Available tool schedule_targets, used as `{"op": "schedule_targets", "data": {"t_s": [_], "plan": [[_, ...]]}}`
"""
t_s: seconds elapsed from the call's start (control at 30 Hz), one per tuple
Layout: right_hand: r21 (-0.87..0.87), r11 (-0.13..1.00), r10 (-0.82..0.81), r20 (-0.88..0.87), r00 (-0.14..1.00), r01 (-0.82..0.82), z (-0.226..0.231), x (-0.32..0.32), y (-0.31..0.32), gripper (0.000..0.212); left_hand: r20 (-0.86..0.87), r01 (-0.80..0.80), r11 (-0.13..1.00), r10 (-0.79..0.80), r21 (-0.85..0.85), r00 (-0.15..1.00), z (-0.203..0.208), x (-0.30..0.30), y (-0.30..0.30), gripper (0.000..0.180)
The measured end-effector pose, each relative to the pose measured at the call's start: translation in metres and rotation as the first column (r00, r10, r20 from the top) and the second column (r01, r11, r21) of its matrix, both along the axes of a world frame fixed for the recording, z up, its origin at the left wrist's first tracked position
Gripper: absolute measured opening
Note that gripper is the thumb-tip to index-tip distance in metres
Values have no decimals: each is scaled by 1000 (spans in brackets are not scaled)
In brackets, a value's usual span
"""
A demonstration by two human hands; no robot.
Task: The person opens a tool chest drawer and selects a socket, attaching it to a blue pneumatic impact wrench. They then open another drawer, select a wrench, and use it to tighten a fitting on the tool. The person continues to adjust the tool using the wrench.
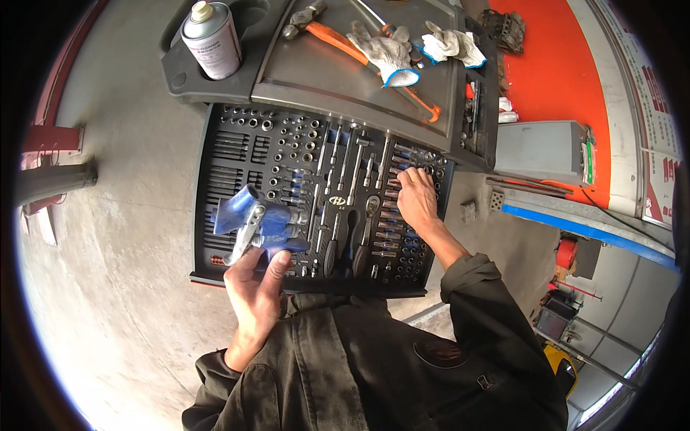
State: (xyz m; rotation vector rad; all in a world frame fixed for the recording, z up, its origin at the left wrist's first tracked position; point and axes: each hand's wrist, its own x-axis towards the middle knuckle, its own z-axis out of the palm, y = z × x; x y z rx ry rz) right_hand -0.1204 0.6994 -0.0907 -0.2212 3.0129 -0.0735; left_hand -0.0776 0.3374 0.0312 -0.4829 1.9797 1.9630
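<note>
My left hand [253,291] is closed on a blue tool with a silver lever [250,228], raised over the left part of an open tool drawer [205,276]. Its exact kind does not show. Over on the drawer's right side, my right hand [418,197] reaches down among the sockets with bent fingers held together; what its fingertips grip, if anything, is hidden. Copper-coloured and steel sockets [388,235] lie in rows beside that hand. Ratchets [371,208] and extension bars [356,169] fill the middle of the black insert, and small sockets [309,146] stand left of them.
On the cart top [302,68] lie an orange-handled hammer [336,42], an orange pry bar [420,102], a screwdriver [374,16] and work gloves [388,52]. A spray can [210,42] stands in the left holder. A grey box [539,152] and blue-edged beam [589,228] are at right.
</note>
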Motion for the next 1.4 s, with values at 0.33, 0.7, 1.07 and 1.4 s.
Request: {"op": "schedule_targets", "data": {"t_s": [0.33,0.7,1.07,1.4], "plan": [[20,1000,20,86,996,-22,37,13,-11,30,-54,26,999,-28,-29,998,1,2,-6,22],[-52,995,-90,-93,992,86,-4,31,-31,68,-4,-54,998,55,37,999,-1,1,-5,28],[-109,989,-120,-159,980,104,-19,2,-23,34,-43,64,998,-63,11,997,-1,-6,-2,21],[-141,987,-94,-71,993,84,-16,-14,-9,25,-17,-15,1000,15,12,1000,2,-4,-10,22]]}}
